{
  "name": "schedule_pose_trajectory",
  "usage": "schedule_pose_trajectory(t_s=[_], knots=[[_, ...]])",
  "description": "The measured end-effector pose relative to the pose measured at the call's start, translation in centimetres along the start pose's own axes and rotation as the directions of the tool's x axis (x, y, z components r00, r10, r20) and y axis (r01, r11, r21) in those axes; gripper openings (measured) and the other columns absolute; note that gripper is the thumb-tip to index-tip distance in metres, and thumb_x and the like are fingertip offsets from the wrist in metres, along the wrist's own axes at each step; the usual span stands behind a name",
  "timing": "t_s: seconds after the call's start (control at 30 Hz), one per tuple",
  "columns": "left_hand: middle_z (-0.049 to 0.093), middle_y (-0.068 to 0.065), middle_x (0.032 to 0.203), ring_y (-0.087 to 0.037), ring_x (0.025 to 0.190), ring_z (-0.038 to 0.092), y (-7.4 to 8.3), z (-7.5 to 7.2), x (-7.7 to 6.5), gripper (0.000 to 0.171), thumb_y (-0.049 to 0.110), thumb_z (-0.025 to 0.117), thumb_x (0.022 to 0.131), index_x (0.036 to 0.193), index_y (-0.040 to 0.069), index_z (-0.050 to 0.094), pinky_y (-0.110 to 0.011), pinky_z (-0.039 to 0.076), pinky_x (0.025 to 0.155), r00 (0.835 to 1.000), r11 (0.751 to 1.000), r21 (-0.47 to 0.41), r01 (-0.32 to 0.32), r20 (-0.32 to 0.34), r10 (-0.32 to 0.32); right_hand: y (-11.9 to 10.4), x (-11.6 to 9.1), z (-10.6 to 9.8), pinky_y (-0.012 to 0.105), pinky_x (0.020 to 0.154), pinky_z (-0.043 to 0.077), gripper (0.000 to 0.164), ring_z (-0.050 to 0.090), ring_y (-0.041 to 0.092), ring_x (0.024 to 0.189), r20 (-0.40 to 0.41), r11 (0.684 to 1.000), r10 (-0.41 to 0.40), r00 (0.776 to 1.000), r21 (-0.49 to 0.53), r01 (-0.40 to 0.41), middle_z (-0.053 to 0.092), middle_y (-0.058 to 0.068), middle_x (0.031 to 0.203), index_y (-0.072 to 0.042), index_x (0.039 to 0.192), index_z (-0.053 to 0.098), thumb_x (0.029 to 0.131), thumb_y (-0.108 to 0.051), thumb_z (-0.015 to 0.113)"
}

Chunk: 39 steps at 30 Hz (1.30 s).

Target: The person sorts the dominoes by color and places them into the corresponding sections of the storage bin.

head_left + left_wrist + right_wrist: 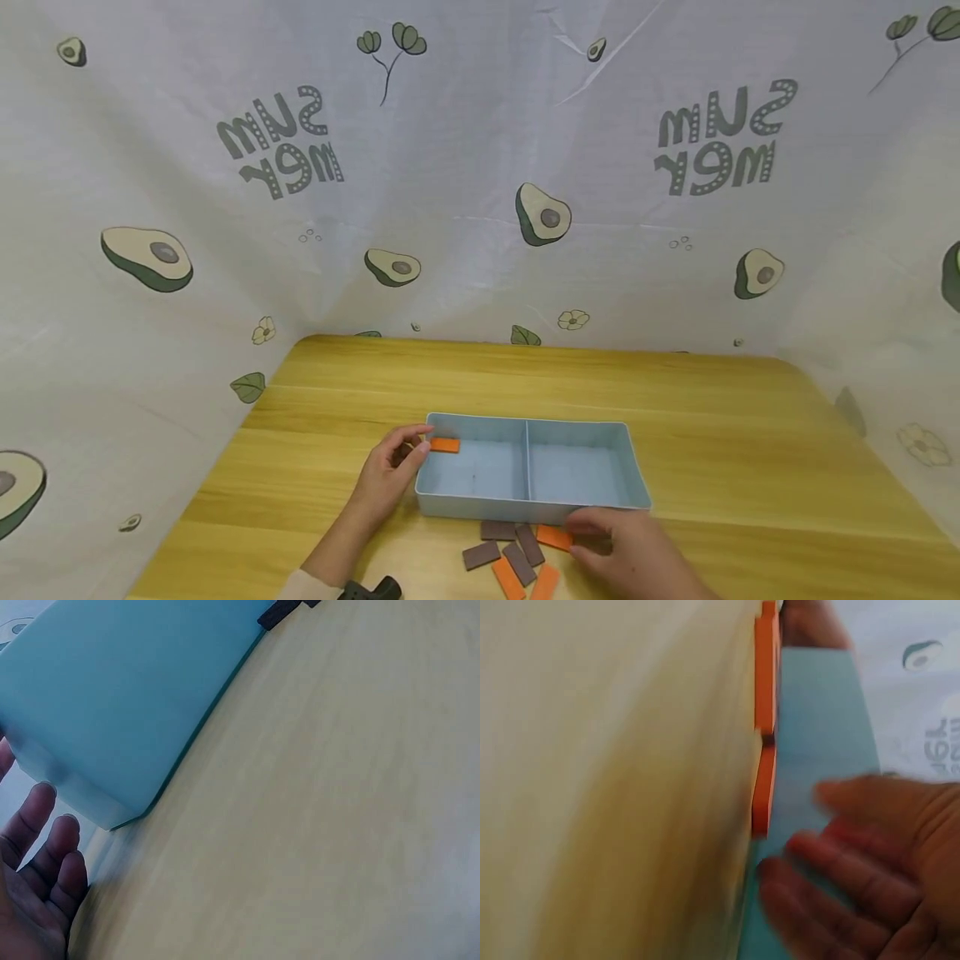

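Observation:
A light blue two-compartment box (pixel 491 507) sits on the wooden table. One orange tile (pixel 445 445) lies in its left compartment, by the left wall. My left hand (pixel 390 471) rests at the box's left end, fingers loosely bent and fingertips at the wall. In front of the box lie several dark brown tiles (pixel 481 555) and orange tiles (pixel 508 578). My right hand (pixel 633 546) is beside the rightmost orange tile (pixel 553 537), its thumb and fingers spread apart. The right wrist view shows that hand blurred, with nothing between its fingers.
The table (pixel 712 433) extends behind the box and to both sides. A white cloth (pixel 465 167) printed with avocados hangs around the back and sides. A black strap or device (pixel 371 590) is on my left wrist.

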<state>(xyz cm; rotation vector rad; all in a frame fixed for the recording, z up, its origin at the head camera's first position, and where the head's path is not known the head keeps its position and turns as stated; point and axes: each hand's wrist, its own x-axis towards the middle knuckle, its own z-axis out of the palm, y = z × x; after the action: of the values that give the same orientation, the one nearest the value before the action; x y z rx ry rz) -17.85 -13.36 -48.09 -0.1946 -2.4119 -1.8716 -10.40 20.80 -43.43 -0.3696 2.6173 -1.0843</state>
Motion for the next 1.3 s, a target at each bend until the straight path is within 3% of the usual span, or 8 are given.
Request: schedule_pose_trajectory(t_s=[0.1,0.37,0.6,0.8,1.13,1.3], knots=[[0.060,-0.005,0.105,-0.012,0.084,0.056,0.0,0.0,0.0,0.026,0.025,0.068,0.099,0.125,0.020,0.071,-0.021,0.047,0.074,1.000,1.000,0.000,-0.012,0.002,0.012,0.1,0.2,0.5,0.022,0.070,0.057,0.026,0.071,0.003,0.085,-0.038,0.992,-0.064,0.997,-0.115,0.059,0.078,-0.001,0.101,-0.015,0.107,0.077,0.084,-0.026,0.083],[0.060,-0.005,0.105,-0.010,0.085,0.056,0.0,-0.1,0.0,0.026,0.022,0.066,0.100,0.126,0.017,0.070,-0.021,0.047,0.075,0.999,0.999,-0.006,-0.037,0.008,0.038,0.5,0.4,1.0,0.019,0.064,0.052,0.022,0.063,-0.007,0.075,-0.094,0.967,-0.145,0.985,-0.223,0.122,0.077,-0.007,0.092,-0.017,0.100,0.078,0.081,-0.024,0.086],[0.060,-0.005,0.105,-0.010,0.084,0.056,0.0,0.0,0.0,0.026,0.023,0.067,0.099,0.125,0.019,0.070,-0.021,0.047,0.075,1.000,1.000,-0.019,-0.022,0.006,0.022,0.7,0.4,1.3,0.019,0.060,0.049,0.019,0.056,-0.010,0.070,-0.075,0.969,-0.173,0.982,-0.192,0.156,0.074,-0.012,0.086,-0.015,0.098,0.078,0.082,-0.023,0.085],[0.060,-0.005,0.104,-0.010,0.084,0.056,0.0,0.0,0.0,0.027,0.023,0.067,0.099,0.125,0.018,0.070,-0.021,0.047,0.075,1.000,0.999,-0.025,-0.021,0.008,0.022,0.6,0.4,1.7,0.020,0.060,0.046,0.020,0.051,-0.009,0.070,-0.093,0.949,-0.182,0.979,-0.279,0.149,0.073,-0.012,0.087,-0.016,0.099,0.078,0.082,-0.024,0.084],[0.060,-0.006,0.104,-0.010,0.083,0.056,0.0,-0.1,0.0,0.027,0.023,0.066,0.100,0.126,0.018,0.069,-0.021,0.047,0.073,1.000,0.999,-0.026,-0.027,0.014,0.028,0.6,0.6,1.6,0.019,0.059,0.045,0.021,0.050,-0.009,0.069,-0.045,0.964,-0.157,0.987,-0.223,0.143,0.074,-0.008,0.092,-0.014,0.103,0.076,0.085,-0.021,0.082],[0.060,-0.003,0.103,-0.010,0.083,0.057,-0.3,0.0,0.0,0.027,0.024,0.067,0.100,0.126,0.018,0.069,-0.021,0.048,0.073,1.000,1.000,-0.007,-0.029,0.007,0.029,0.2,0.4,1.3,0.019,0.063,0.050,0.019,0.057,-0.008,0.074,-0.027,0.972,-0.177,0.984,-0.163,0.171,0.074,-0.008,0.093,-0.013,0.102,0.076,0.085,-0.020,0.082]])
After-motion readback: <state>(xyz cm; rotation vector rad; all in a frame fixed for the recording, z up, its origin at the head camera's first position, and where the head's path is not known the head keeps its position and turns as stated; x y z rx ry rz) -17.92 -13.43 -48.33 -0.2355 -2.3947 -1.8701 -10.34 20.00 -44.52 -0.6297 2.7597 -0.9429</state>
